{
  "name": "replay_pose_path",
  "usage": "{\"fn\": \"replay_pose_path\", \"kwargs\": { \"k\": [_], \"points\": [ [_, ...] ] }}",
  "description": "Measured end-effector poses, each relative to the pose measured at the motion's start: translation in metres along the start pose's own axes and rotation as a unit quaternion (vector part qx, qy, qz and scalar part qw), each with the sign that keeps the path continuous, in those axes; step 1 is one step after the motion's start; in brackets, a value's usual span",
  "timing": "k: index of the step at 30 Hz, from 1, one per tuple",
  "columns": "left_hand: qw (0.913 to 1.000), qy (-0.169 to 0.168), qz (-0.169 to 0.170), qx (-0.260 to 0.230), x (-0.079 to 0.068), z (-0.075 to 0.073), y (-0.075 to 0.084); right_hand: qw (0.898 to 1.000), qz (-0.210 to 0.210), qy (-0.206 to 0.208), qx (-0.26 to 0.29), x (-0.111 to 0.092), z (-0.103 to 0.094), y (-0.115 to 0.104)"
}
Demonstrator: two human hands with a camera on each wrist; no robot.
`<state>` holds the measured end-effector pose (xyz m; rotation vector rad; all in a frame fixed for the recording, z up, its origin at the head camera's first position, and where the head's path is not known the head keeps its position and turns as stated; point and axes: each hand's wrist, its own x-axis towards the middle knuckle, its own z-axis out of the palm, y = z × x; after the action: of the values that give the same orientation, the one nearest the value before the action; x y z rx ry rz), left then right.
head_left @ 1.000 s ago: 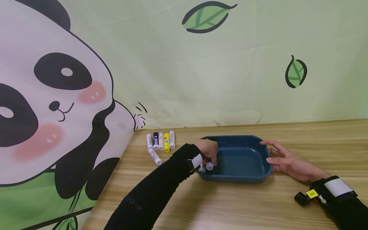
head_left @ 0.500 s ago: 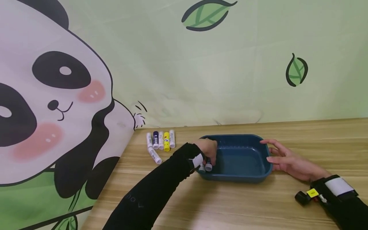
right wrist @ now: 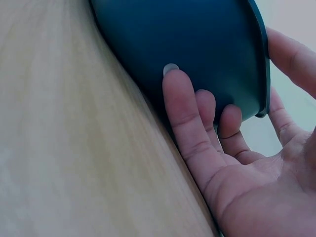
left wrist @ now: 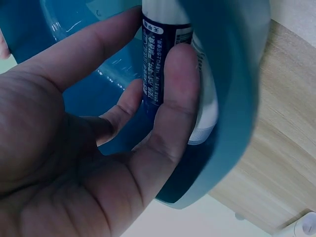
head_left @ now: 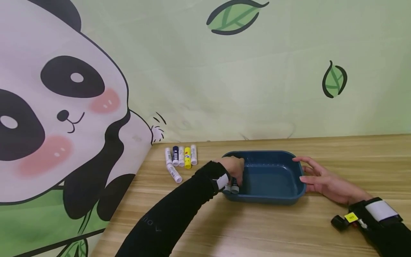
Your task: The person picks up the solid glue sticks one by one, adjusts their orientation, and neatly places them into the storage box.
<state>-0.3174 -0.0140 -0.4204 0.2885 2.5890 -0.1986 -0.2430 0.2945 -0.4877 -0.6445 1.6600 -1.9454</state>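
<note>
In the head view, my left hand (head_left: 233,167) reaches into the left end of a blue rectangular tray (head_left: 263,198). Its thumb and fingers pinch a dark blue glue stick (left wrist: 157,69) with a white end, as the left wrist view shows. A white glue stick (left wrist: 206,111) lies right beside that one, against the tray's end wall, partly covered by a finger. At the opposite end, my right hand (head_left: 324,180) rests its fairly straight fingers against the tray's outer wall and rim. Fingertips (right wrist: 177,89) touch the wall from outside in the right wrist view.
On the wooden table (head_left: 353,150), left of the tray, several glue sticks lie side by side, including a yellow one (head_left: 187,157) and a dark blue one (head_left: 175,156). A white one (head_left: 174,174) lies slanted in front. A panda-print cloth (head_left: 250,89) hangs behind.
The glue stick under my left hand has shifted slightly toward the tray's near side, with more of its dark label showing. My right hand keeps its place on the tray.
</note>
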Motion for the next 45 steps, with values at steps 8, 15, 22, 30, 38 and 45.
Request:
{"fn": "replay_pose_path", "kwargs": {
  "k": [8, 15, 22, 30, 38, 45],
  "points": [
    [0.9999, 0.003, -0.012, -0.001, 0.010, 0.003, 0.001, 1.000, -0.004, -0.001, 0.001, 0.001, 0.001, 0.000],
    [0.9983, 0.019, 0.054, -0.010, -0.056, -0.021, -0.001, 1.000, 0.015, 0.018, -0.009, 0.000, 0.003, -0.002],
    [0.9967, 0.024, 0.077, -0.012, -0.059, -0.020, -0.006, 1.000, 0.008, 0.002, 0.000, -0.001, 0.002, 0.000],
    [0.9958, 0.038, 0.080, -0.022, -0.054, -0.016, -0.006, 1.000, 0.007, 0.001, -0.005, 0.000, 0.001, 0.001],
    [0.9893, 0.073, 0.118, -0.044, -0.052, -0.017, -0.009, 1.000, 0.001, -0.003, -0.003, 0.001, 0.000, 0.003],
    [0.9745, 0.102, 0.169, -0.107, -0.053, -0.022, -0.015, 1.000, -0.008, -0.009, 0.000, 0.001, -0.001, 0.003]
  ]
}}
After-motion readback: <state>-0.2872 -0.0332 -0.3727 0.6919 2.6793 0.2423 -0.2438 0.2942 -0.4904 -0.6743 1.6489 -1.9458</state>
